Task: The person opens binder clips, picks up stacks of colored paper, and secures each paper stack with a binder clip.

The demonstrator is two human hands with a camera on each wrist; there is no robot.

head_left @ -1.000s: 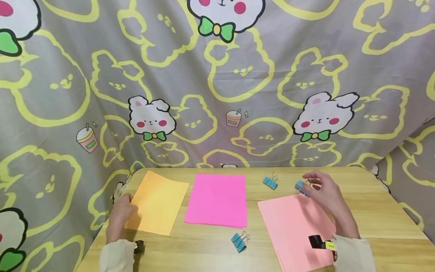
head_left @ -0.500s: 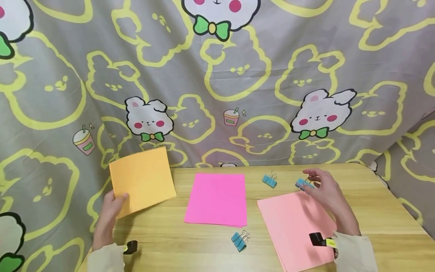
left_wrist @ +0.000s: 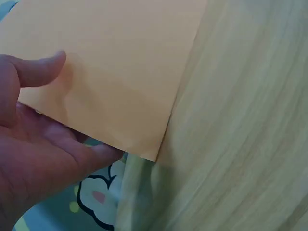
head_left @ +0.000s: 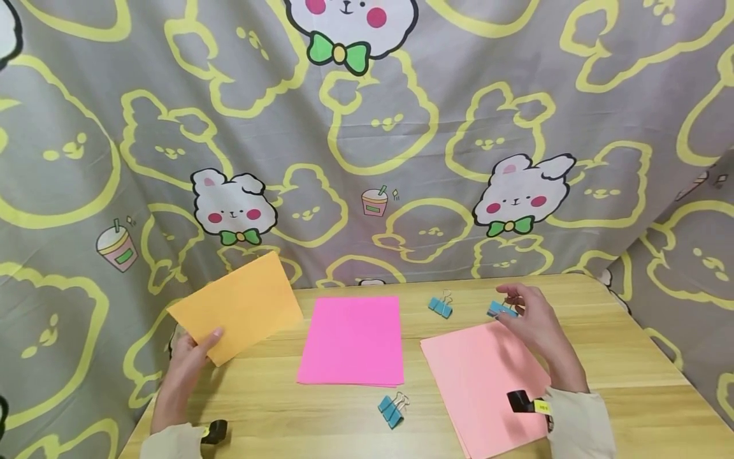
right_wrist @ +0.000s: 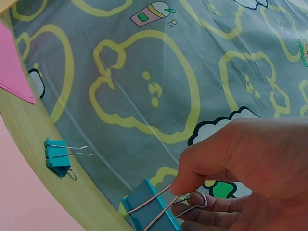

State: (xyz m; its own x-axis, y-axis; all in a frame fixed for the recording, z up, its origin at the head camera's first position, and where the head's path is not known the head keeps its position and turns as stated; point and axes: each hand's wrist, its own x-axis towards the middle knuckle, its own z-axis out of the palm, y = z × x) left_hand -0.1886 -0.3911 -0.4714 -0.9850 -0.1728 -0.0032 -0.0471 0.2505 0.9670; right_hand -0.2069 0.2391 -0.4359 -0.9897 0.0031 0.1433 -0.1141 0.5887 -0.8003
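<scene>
My left hand (head_left: 189, 354) grips the orange paper (head_left: 237, 306) at its lower left edge. The thumb lies on top and the other fingers are underneath, as the left wrist view shows; the sheet (left_wrist: 110, 72) is tilted up off the table. My right hand (head_left: 533, 315) pinches a blue binder clip (head_left: 499, 309) by its wire handles, above the far edge of the pink paper stack (head_left: 487, 382). In the right wrist view this clip (right_wrist: 149, 204) is cut off by the bottom edge, with thumb and fingers at its handles.
A magenta paper stack (head_left: 352, 341) lies mid-table. One blue binder clip (head_left: 440, 307) rests behind it to the right, another blue binder clip (head_left: 392, 411) nearer the front. The wooden table (head_left: 321, 421) backs onto a grey patterned curtain (head_left: 401, 140).
My left hand has lifted the orange paper off the table and turned it clockwise, its far edge raised. The right hand still holds the binder clip in about the same place. The head view has shifted slightly.
</scene>
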